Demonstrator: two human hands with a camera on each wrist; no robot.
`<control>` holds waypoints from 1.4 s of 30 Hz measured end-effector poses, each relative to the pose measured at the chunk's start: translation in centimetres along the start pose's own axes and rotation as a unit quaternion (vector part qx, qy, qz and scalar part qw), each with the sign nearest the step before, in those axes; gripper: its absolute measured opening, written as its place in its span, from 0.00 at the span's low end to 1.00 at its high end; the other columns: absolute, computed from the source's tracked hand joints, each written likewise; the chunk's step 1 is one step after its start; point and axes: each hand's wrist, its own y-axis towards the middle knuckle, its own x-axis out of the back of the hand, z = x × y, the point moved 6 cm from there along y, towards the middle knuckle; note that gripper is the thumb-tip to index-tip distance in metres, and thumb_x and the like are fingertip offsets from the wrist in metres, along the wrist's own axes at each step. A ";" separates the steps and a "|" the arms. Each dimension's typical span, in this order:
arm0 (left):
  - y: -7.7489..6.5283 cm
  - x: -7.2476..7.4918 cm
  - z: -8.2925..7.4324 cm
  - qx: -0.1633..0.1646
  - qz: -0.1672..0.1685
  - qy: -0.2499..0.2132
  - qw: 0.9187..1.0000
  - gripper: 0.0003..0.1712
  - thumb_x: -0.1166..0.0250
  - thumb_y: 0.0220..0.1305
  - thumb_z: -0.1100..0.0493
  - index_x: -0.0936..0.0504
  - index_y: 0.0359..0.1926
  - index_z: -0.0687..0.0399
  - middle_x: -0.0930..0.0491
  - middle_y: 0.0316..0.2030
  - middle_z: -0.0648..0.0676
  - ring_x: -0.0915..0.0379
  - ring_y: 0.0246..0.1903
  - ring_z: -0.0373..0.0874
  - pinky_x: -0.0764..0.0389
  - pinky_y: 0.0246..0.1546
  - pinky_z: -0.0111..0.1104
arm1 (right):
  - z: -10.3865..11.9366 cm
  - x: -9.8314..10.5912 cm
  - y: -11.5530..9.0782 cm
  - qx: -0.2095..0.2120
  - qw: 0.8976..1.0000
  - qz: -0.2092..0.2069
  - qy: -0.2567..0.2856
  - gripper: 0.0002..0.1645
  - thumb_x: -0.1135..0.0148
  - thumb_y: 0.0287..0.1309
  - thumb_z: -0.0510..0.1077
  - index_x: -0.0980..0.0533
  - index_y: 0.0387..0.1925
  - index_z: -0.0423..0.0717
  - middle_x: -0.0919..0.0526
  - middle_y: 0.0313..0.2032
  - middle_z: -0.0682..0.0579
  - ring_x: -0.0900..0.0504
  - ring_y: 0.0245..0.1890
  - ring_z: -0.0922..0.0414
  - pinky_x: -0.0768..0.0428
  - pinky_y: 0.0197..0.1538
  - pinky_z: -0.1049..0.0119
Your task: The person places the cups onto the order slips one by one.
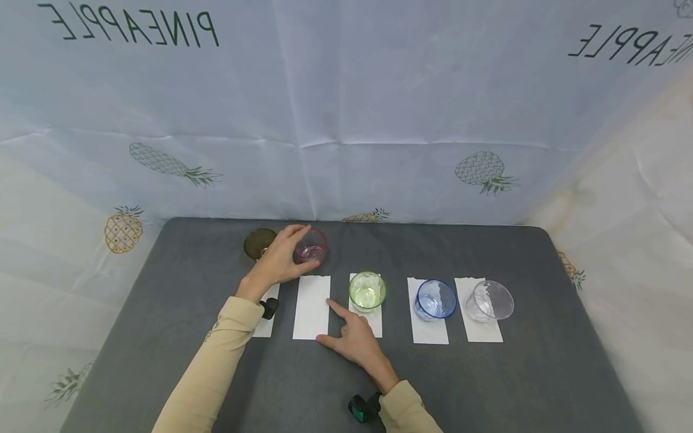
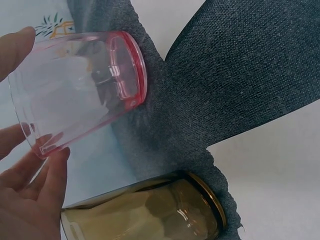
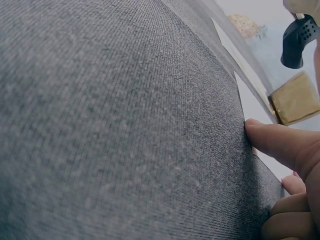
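Observation:
My left hand (image 1: 281, 255) holds a clear pink-tinted glass (image 1: 311, 248) by its rim, thumb on one side and fingers on the other. In the left wrist view the pink glass (image 2: 85, 82) has a thick red base, and an amber-brown glass (image 2: 160, 210) stands beside it. That brown glass (image 1: 260, 242) is partly behind the left hand. My right hand (image 1: 354, 340) rests at a white paper slip (image 1: 312, 310), its index finger and thumb spread straight along the right edge. The right wrist view shows the thumb (image 3: 272, 137) at the edge of the paper.
A green glass (image 1: 367, 291), a blue glass (image 1: 435, 299) and a clear glass (image 1: 489, 300) stand on paper slips to the right. Another slip (image 1: 265, 325) is half hidden by the left sleeve. A pineapple-print cloth (image 1: 325, 108) hangs behind the grey table (image 1: 514, 385).

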 end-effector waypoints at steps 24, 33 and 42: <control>0.0 -1.0 0.0 0.036 -0.029 -0.019 0.999 0.49 0.25 0.61 0.45 0.35 0.75 0.61 0.32 0.68 0.67 0.29 0.65 0.65 0.23 0.62 0.58 | 0.3 0.2 -0.2 -0.010 1.000 -0.005 0.006 0.47 0.21 0.52 0.50 0.30 0.72 0.46 0.43 0.08 0.66 0.51 0.10 0.72 0.48 0.17 0.74; -0.1 -1.1 0.0 0.041 -0.034 -0.024 0.998 0.49 0.25 0.60 0.45 0.35 0.76 0.60 0.31 0.68 0.67 0.30 0.66 0.66 0.24 0.64 0.59 | 0.3 0.2 -0.2 -0.014 1.000 -0.004 0.000 0.48 0.21 0.52 0.50 0.30 0.72 0.47 0.43 0.08 0.66 0.50 0.10 0.71 0.48 0.17 0.74; -0.6 -1.4 -0.1 0.034 -0.053 -0.046 0.997 0.48 0.25 0.61 0.49 0.36 0.75 0.63 0.32 0.69 0.68 0.31 0.67 0.67 0.25 0.64 0.60 | 0.1 0.0 -0.1 -0.020 1.000 0.001 0.001 0.47 0.21 0.52 0.51 0.29 0.72 0.47 0.42 0.07 0.65 0.49 0.09 0.71 0.47 0.16 0.74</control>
